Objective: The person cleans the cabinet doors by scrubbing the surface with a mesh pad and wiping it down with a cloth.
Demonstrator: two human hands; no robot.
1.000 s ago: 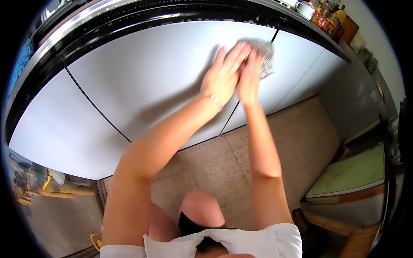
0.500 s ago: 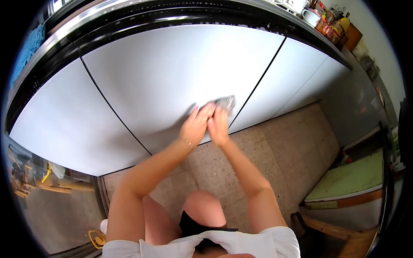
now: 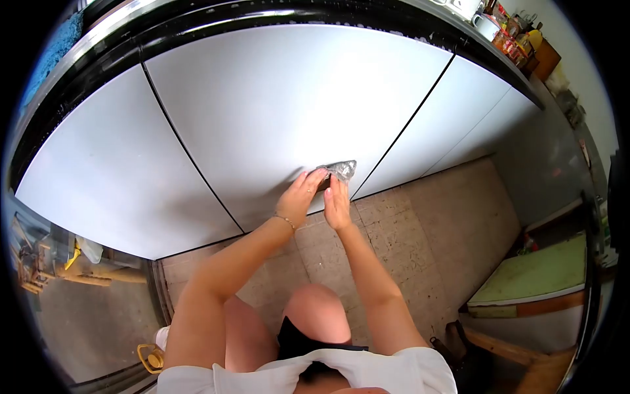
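A crumpled silvery-grey cloth (image 3: 344, 171) lies against the lower part of the white middle cabinet panel (image 3: 275, 92), near the dark seam on its right. My left hand (image 3: 300, 196), with a thin bracelet at the wrist, presses its fingertips onto the cloth's left end. Just beside it, my right hand (image 3: 337, 203) has its fingers on the cloth's lower edge. Both hands hold the cloth to the panel, and part of it is hidden under the fingers.
Above the panels runs a black counter edge (image 3: 295, 14). A white mug (image 3: 485, 26) and jars stand at the upper right. A green board (image 3: 535, 272) and wooden stool (image 3: 505, 345) are at the lower right. Tiled floor (image 3: 420, 243) lies below.
Both hands and the cloth have moved down and left from the upper right of the panel to its lower part. In the last half second they shifted only slightly.
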